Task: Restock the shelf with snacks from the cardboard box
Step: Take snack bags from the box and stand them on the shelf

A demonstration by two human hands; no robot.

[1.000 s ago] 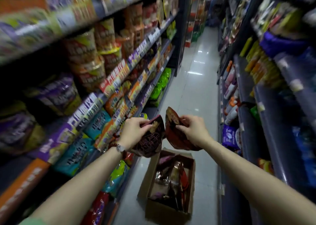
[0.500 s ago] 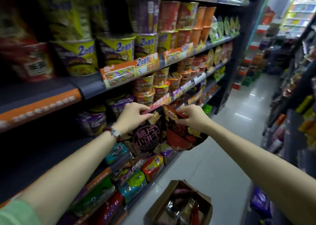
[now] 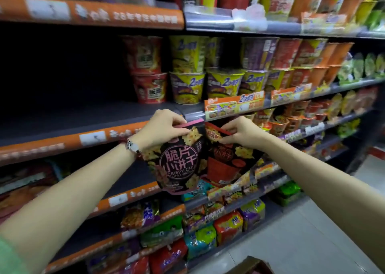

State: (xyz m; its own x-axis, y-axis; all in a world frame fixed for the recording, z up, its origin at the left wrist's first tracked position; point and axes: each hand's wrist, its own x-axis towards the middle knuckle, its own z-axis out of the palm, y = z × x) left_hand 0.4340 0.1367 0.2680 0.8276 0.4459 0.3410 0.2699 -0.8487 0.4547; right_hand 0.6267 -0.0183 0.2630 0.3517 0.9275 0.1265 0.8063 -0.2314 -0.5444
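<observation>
My left hand (image 3: 161, 129) pinches the top edge of a black and pink crispy-chip bag (image 3: 179, 163). Right beside it, my right hand (image 3: 239, 133) pinches the top of a black and red snack bag (image 3: 227, 163). Both bags hang upright in front of the shelf edge (image 3: 93, 137) at mid height. Behind and left of my left hand lies a dark bare stretch of shelf (image 3: 73, 115). Only a corner of the cardboard box (image 3: 248, 266) shows at the bottom edge on the floor.
Stacked noodle cups (image 3: 187, 88) fill the shelf to the right of the bare stretch. Lower shelves hold noodle packs (image 3: 200, 240) and small bags. The shelf above carries more cups. Pale aisle floor (image 3: 312, 232) lies at lower right.
Both hands have lifted the two bags from above the box up to the mid shelf. My view has swung from the aisle to face the shelving, and the box has dropped to the frame's bottom edge.
</observation>
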